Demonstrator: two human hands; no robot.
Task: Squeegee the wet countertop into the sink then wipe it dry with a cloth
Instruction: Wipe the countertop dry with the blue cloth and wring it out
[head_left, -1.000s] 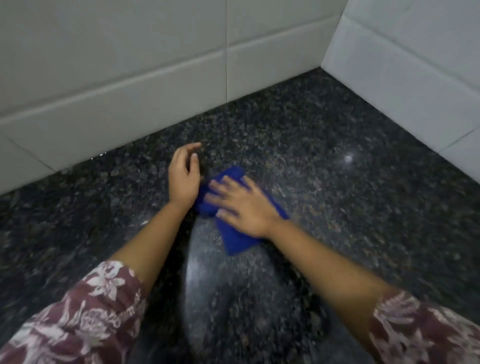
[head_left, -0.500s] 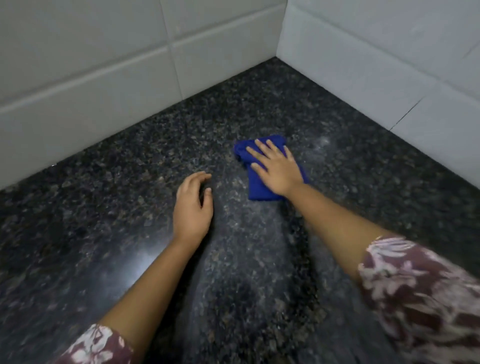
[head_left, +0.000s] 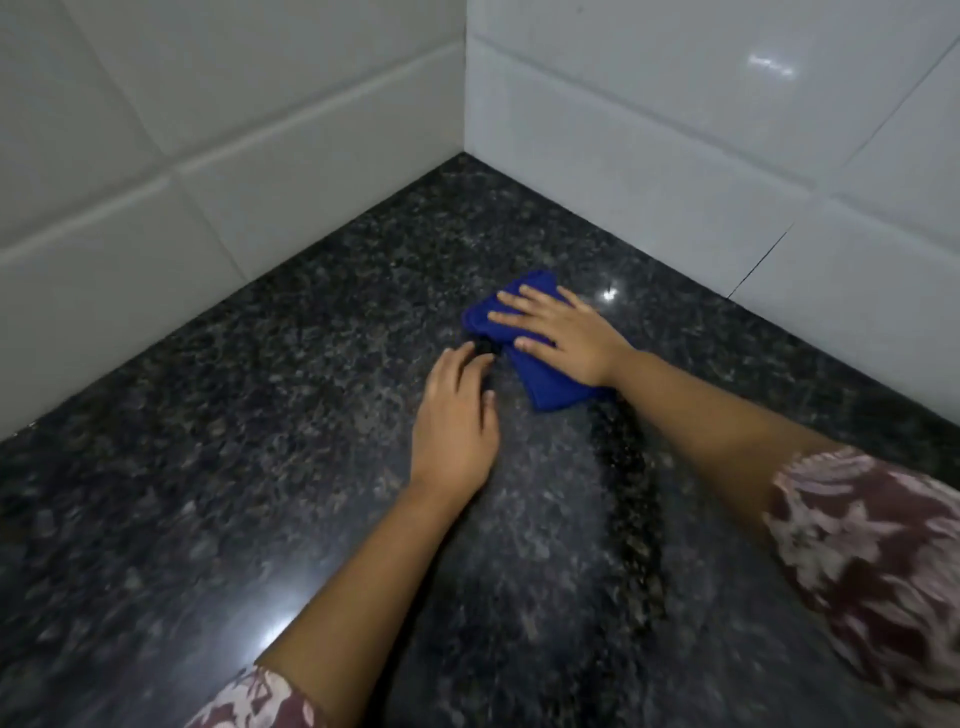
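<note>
A folded blue cloth (head_left: 550, 395) lies on the dark speckled granite countertop (head_left: 260, 415), near the corner of the two tiled walls. My right hand (head_left: 561, 338) presses flat on the cloth with its fingers spread, covering most of it. My left hand (head_left: 457, 421) rests palm down on the bare granite just left of the cloth, holding nothing, its fingertips close to the cloth's near-left edge. A paler smeared band runs along the granite from the cloth towards me. No squeegee and no sink are in view.
White tiled walls (head_left: 260, 156) stand at the back left and back right (head_left: 701, 156) and meet in a corner behind the cloth. Light glints off the countertop at lower left (head_left: 270, 631). My patterned sleeves show at the bottom edge and at right.
My right hand has slid the cloth farther from me towards the wall corner. My left hand stayed flat on the granite, and now sits closer to the cloth.
</note>
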